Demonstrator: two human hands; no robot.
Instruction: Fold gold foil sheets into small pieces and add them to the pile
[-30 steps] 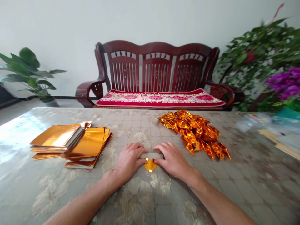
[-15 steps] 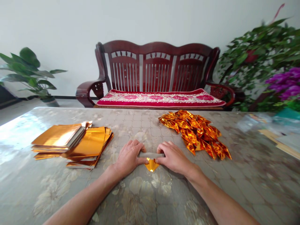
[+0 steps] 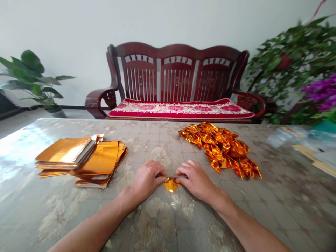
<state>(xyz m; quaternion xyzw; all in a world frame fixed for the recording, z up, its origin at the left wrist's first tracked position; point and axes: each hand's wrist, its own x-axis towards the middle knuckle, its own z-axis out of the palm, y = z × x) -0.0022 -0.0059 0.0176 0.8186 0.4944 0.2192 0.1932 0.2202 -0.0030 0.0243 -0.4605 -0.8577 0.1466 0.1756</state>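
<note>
Between my two hands is a small sheet of gold foil paper [image 3: 171,185], partly folded, its pointed gold corner toward me. My left hand [image 3: 149,177] pinches its left end, and my right hand [image 3: 195,179] pinches the right end. The folded upper edge runs as a thin band from one hand to the other; its ends are hidden under my fingers. To the left lie stacks of flat gold foil sheets [image 3: 98,159]. Beyond my right hand is a heap of folded gold foil pieces [image 3: 220,147].
The table [image 3: 154,224] has a patterned, shiny cover. Clear plastic bags [image 3: 287,134] and papers lie at its right side. Behind the table stands a dark red wooden bench [image 3: 178,78] with a red patterned cushion. Potted plants flank it at left [image 3: 33,78] and right [image 3: 294,63].
The grey strip along the paper's upper edge has narrowed to a thin dark line as my fingers fold it over. Both hands remain in nearly the same place. The view has shifted slightly.
</note>
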